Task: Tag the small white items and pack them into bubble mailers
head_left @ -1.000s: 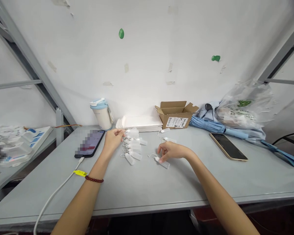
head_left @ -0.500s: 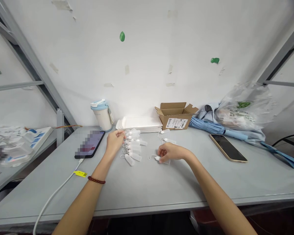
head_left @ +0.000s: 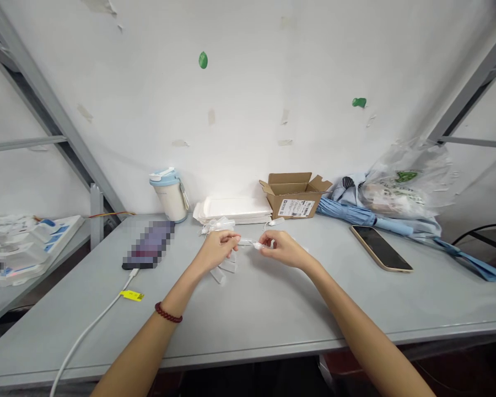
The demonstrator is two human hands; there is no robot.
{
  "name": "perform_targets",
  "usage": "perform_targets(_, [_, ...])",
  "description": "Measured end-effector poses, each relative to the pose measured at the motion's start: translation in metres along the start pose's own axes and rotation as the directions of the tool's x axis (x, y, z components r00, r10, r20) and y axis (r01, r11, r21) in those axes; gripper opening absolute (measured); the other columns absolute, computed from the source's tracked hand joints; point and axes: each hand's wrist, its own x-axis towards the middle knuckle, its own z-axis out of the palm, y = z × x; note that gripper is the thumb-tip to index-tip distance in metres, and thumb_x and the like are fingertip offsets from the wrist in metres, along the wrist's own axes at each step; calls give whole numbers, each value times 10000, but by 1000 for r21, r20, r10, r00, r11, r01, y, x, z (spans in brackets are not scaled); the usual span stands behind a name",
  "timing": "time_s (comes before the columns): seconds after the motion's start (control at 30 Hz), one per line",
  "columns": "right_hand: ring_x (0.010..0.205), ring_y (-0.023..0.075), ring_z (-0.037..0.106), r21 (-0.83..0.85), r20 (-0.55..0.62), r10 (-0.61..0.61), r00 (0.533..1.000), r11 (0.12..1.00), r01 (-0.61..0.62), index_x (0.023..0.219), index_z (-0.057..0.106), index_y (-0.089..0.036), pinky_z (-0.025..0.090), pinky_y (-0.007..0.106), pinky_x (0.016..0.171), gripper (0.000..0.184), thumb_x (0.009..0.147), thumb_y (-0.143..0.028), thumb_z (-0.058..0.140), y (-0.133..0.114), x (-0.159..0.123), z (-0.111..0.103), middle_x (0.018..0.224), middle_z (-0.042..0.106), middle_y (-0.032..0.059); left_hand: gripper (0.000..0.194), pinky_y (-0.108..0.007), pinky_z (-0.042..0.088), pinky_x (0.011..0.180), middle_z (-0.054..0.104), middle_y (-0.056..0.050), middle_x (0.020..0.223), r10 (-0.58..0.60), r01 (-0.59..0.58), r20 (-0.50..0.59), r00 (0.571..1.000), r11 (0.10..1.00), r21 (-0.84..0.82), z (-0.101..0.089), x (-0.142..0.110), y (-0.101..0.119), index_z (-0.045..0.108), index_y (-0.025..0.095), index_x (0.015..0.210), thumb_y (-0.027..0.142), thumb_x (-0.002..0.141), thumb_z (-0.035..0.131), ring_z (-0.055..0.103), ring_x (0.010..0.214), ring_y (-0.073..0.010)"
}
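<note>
My right hand [head_left: 283, 248] pinches a small white translucent plastic tube [head_left: 257, 246] just above the table; most of its body is hidden by the fingers. A thin white cord loop [head_left: 246, 241] runs from the tube's end across to my left hand [head_left: 218, 249], whose thumb and fingertips are closed on it. Beneath and behind my left hand lies a pile of similar corded tubes [head_left: 218, 275], partly covered by the hand. Another such tube [head_left: 276, 221] rests farther back, in front of the cardboard box.
At the back stand a lidded cup [head_left: 171, 198], a stack of white boxes or envelopes [head_left: 235, 208] and an open cardboard box [head_left: 296, 201]. A phone [head_left: 149, 245] with a cable [head_left: 95, 325] lies left; another phone [head_left: 380, 249], a blue umbrella [head_left: 347, 211] and a plastic bag [head_left: 409, 182] lie right.
My right hand has lifted the tube off the table and moved it up and left. The left hand has come right from the pile and now pinches the tube's cord.
</note>
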Motion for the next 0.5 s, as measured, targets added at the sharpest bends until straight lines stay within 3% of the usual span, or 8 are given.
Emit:
perform_targets(0.17, [728, 134, 519, 19, -55, -43, 998, 999, 44, 759, 608, -171, 381, 238, 613, 74, 713, -197, 556, -4, 0, 2, 766, 610, 15, 273, -217, 395, 472, 624, -14, 656, 39, -41, 126, 991, 999, 11, 4, -2, -3, 639, 149, 747, 408, 750, 553, 481, 470, -87])
perform_targets(0.5, [581, 101, 428, 75, -33, -21, 999, 997, 23, 715, 543, -182, 336, 231, 541, 48, 681, -211, 559, -9, -3, 6, 640, 509, -29, 324, -205, 312, 436, 473, 39, 464, -48, 57, 124, 991, 996, -70, 4, -6, 9, 596, 156, 647, 457, 758, 560, 382, 420, -73])
